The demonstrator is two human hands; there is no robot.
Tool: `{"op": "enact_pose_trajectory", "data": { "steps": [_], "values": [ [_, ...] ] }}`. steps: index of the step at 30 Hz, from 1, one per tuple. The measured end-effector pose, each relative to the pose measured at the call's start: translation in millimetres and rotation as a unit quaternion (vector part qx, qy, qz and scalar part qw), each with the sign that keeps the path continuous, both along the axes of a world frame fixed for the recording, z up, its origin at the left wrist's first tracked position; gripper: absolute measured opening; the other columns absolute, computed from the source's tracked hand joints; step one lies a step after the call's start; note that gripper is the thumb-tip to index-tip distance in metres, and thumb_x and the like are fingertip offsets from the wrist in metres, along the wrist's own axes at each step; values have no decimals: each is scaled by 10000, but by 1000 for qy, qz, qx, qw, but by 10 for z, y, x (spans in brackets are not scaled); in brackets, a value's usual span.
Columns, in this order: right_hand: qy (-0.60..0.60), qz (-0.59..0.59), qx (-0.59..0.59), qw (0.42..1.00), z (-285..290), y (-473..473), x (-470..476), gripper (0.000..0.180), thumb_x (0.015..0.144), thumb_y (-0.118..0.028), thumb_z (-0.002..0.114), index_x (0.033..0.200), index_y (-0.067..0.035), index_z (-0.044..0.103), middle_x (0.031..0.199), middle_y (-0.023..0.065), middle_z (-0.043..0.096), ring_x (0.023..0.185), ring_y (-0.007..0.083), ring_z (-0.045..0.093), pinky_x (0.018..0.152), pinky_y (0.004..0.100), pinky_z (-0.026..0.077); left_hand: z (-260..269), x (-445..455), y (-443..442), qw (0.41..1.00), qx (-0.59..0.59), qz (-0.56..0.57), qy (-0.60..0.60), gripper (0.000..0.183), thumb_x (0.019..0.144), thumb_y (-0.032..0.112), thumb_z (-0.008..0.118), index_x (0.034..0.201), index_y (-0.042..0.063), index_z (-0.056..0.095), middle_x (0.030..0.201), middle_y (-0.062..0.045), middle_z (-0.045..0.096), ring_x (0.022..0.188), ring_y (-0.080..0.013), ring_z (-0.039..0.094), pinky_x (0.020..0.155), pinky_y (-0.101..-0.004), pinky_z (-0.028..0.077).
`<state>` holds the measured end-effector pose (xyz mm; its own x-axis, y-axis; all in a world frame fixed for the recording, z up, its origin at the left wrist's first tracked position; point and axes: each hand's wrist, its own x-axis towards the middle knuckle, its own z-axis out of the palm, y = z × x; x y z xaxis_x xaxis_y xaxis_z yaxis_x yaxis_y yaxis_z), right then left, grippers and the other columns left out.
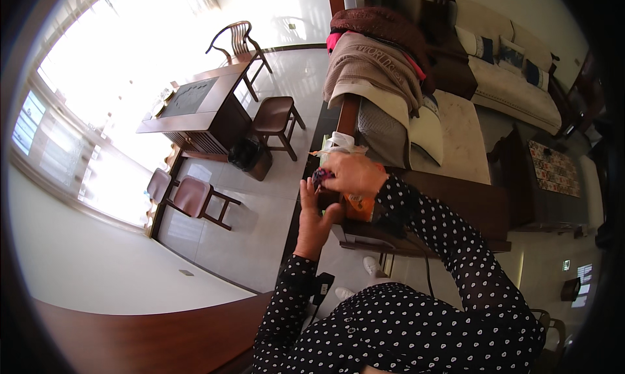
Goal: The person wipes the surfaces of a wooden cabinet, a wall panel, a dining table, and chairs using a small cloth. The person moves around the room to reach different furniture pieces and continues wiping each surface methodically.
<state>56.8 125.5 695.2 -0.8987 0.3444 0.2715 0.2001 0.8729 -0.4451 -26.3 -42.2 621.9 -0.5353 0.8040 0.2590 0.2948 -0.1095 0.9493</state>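
Observation:
My right hand (359,174) pinches a small dark bundle (320,177) with red and purple flecks, perhaps fabric; its exact kind is unclear. Just below it, my left hand (312,225) is raised with thumb and fingers apart, the fingertips close to the bundle. Whether they touch it is hard to tell. Beyond my right hand lies a crumpled white plastic bag (340,140). An orange packet (359,207) rests under my right wrist on a dark wooden side cabinet (454,191), partly covered by the hand and sleeve.
Folded brown towel blankets (371,71) are heaped over the sofa's wooden arm (348,113). To the left stand a wooden stool (274,115), a lined trash bin (249,158) and a tea table (195,100). A black power strip (322,286) is near my left forearm.

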Motion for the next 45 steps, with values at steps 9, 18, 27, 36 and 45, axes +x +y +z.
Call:
{"op": "enact_pose_trajectory", "data": {
  "steps": [9,18,27,36,45],
  "values": [
    [84,58,-19,995,-10,-277,287,274,833,-304,728,1052,-139,716,1017,105,642,903,318,677,790,428,542,75,-51,-87,995,40,-29,-85,707,1083,365,416,1587,-17,99,1600,-198,325,1467,-270,334,1199,-361,253],
    [14,-173,70,982,-110,1184,-350,337,860,-375,705,1095,-134,693,1067,133,607,905,356,668,793,456,552,93,-62,-125,993,58,-28,-94,615,1074,203,469,1577,-17,192,1567,-189,399,1440,-275,399,1182,-376,294],
    [15,-155,202,967,-192,1859,-682,256,886,-334,698,1045,-134,683,1016,132,618,893,336,685,742,456,565,110,-145,-110,976,6,9,-219,599,1090,338,449,1550,-7,283,1480,-174,508,1352,-243,504,1133,-352,390],
    [80,84,8,993,308,1336,-433,248,870,-197,717,1078,-65,686,1025,108,610,906,278,652,778,374,528,706,-351,115,999,-29,42,-8,1065,916,329,752,1592,5,-5,1613,-265,215,1414,-342,409,1130,-400,389],
    [7,238,-797,556,646,57,-188,548,1068,-468,446,1455,-81,422,1328,78,585,1174,194,607,988,335,515,1254,-122,259,921,22,129,367,1100,723,324,878,1560,33,226,1580,-277,235,1454,-450,292,1189,-515,283]
  ]
}}
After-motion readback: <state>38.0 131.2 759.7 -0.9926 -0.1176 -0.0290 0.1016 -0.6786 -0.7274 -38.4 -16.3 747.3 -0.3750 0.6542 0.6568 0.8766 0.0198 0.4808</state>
